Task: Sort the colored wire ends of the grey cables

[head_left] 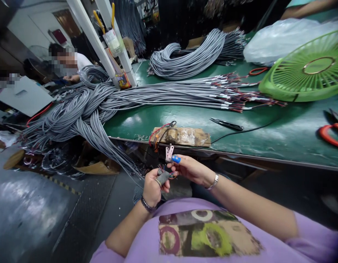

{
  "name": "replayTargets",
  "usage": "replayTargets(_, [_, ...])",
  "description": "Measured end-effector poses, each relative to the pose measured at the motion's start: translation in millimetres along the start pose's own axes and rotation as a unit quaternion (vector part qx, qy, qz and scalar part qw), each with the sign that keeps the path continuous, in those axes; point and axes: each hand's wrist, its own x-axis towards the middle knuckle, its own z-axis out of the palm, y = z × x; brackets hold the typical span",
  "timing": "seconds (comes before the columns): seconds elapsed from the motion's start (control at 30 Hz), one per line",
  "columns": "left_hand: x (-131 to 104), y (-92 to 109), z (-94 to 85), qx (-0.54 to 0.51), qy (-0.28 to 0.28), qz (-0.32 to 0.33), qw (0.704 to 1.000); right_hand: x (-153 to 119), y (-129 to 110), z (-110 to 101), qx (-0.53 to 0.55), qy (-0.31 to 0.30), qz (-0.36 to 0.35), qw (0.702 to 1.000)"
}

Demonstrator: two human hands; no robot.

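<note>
Just in front of the table edge, my left hand (153, 186) is closed round the end of a grey cable, with a grey cover on its thumb. Thin coloured wires (172, 176) fan out from that end. My right hand (192, 168), with blue wrap on its thumb, pinches at these wires from the other side. Right above my fingertips is a small pale pink clip (169, 153), at the edge by a scorched wooden block (195, 137). Red and black leads run over the block's left end. The exact grip on single wires is too small to make out.
Long grey cables (163, 95) lie across the green table (256, 140) and hang over its left edge. A coiled bundle (191, 60) lies behind. Black snips (226, 124), red-handled scissors (332, 133) and a green fan (308, 69) are to the right. Another person (82, 61) sits far left.
</note>
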Motion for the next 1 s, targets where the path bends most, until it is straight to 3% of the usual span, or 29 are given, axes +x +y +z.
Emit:
replayTargets(0.23, [4,2,2.7,0.014,-0.008,0.007,1.0,2,-1,10,-0.026,-0.04,0.008,0.999])
replayTargets(0.53, [7,18,14.4,-0.029,0.008,0.04,0.999,26,-7,15,0.076,0.046,-0.025,0.996])
replayTargets(1.0, [13,7,24.6,-0.04,0.019,0.04,0.998,28,-6,21,0.133,0.045,-0.036,0.989])
